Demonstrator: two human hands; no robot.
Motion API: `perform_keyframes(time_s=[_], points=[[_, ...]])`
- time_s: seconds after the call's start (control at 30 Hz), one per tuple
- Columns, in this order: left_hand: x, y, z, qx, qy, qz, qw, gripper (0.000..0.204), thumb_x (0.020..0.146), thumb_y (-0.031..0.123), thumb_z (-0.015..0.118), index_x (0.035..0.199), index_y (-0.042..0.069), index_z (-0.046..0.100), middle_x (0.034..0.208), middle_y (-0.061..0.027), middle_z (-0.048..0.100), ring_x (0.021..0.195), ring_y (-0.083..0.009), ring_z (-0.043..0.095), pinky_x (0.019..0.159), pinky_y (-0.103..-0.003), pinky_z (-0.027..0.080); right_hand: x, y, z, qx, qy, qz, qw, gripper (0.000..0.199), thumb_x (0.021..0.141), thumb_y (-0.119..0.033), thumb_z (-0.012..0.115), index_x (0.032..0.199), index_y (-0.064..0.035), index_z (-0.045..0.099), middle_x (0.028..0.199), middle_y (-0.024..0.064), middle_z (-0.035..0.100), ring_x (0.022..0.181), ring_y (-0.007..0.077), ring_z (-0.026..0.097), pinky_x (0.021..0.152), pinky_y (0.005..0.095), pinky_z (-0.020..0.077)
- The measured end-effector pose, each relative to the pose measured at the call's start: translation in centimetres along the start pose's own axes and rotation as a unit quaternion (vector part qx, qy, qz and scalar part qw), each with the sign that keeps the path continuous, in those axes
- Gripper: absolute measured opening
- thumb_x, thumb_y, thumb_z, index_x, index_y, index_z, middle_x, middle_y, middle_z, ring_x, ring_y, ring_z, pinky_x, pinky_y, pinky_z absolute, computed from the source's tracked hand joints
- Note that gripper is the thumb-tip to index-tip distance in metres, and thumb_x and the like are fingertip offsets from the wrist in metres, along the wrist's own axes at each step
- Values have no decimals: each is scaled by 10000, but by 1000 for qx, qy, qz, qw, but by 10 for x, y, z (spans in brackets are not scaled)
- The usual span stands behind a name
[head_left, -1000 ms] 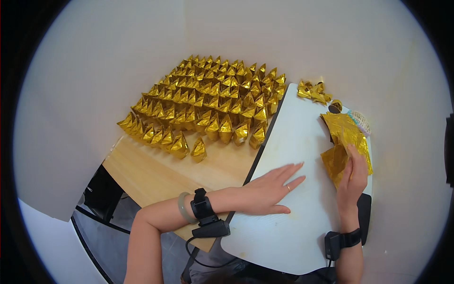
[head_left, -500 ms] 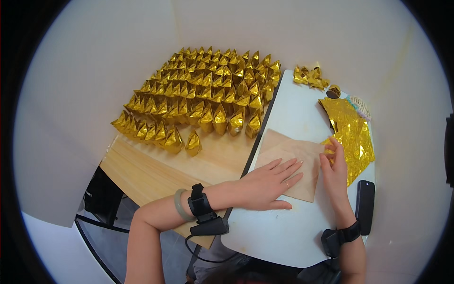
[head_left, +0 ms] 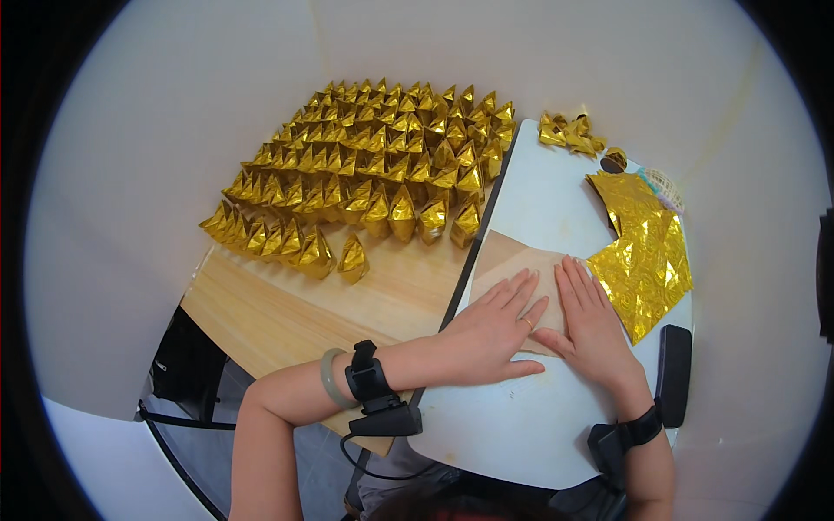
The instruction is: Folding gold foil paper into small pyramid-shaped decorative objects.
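Note:
A sheet of tan paper (head_left: 508, 257) lies on the white tabletop, with a fold toward its upper left and its lower part covered by my hands. My left hand (head_left: 495, 334) rests flat on it, fingers stretched up and to the right. My right hand (head_left: 592, 326) lies flat along the paper's right side, fingers straight and its thumb close to the left fingertips. Neither hand grips anything. Just right of my right fingers are gold foil sheets (head_left: 647, 269), partly overlapping.
Rows of folded gold foil pieces (head_left: 373, 165) stand on the wooden board (head_left: 400, 282) at the left. More gold pieces (head_left: 569, 132) sit at the white table's (head_left: 556, 187) far end, near a small woven item (head_left: 662, 189). A dark oblong device (head_left: 674, 375) lies at the right edge.
My right hand has moved left from the gold foil's edge and flattened onto the tan paper. The paper's right part is now folded over or covered. My left hand has barely shifted.

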State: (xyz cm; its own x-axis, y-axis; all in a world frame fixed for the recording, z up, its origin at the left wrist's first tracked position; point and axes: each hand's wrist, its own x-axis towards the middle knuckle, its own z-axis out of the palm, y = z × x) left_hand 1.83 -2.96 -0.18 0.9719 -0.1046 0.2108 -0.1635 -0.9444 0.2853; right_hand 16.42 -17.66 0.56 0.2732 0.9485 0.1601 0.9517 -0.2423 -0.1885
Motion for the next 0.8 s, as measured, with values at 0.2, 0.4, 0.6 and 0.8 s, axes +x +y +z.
perform_keyframes(time_s=[0.2, 0.4, 0.6, 0.8], points=[[1, -3, 0, -62, -59, 79, 993, 848, 846, 508, 594, 1359, -117, 338, 1433, -358, 258, 1388, -404, 239, 1121, -515, 216, 3, 8, -15, 21, -63, -54, 996, 904, 796, -586, 615, 1430, -10, 329, 1507, 216, 267, 1417, 319, 228, 1149, 476, 158], [-2, 1, 1, -8, -21, 25, 999, 816, 862, 488, 577, 1368, -105, 335, 1445, -329, 265, 1390, -416, 226, 1127, -499, 212, 1, 13, -14, 28, -71, -19, 997, 1006, 720, -625, 666, 1451, -35, 303, 1524, 212, 229, 1437, 322, 168, 1156, 475, 129], [1, -4, 3, -27, 9, -3, 1000, 691, 886, 394, 581, 1330, -102, 399, 1429, -318, 309, 1370, -426, 264, 1117, -468, 253, -3, 21, -30, 68, -130, -84, 986, 1012, 683, -547, 742, 1469, -98, 290, 1530, 199, 217, 1441, 347, 129, 1155, 500, 101], [0, -10, 1, -170, 65, -56, 982, 466, 941, 273, 518, 1283, -42, 494, 1321, -291, 470, 1287, -380, 419, 1063, -413, 349, 0, 34, -24, 223, -73, -65, 970, 675, 747, -213, 746, 1356, -108, 475, 1411, 146, 426, 1359, 312, 327, 1116, 441, 251]])
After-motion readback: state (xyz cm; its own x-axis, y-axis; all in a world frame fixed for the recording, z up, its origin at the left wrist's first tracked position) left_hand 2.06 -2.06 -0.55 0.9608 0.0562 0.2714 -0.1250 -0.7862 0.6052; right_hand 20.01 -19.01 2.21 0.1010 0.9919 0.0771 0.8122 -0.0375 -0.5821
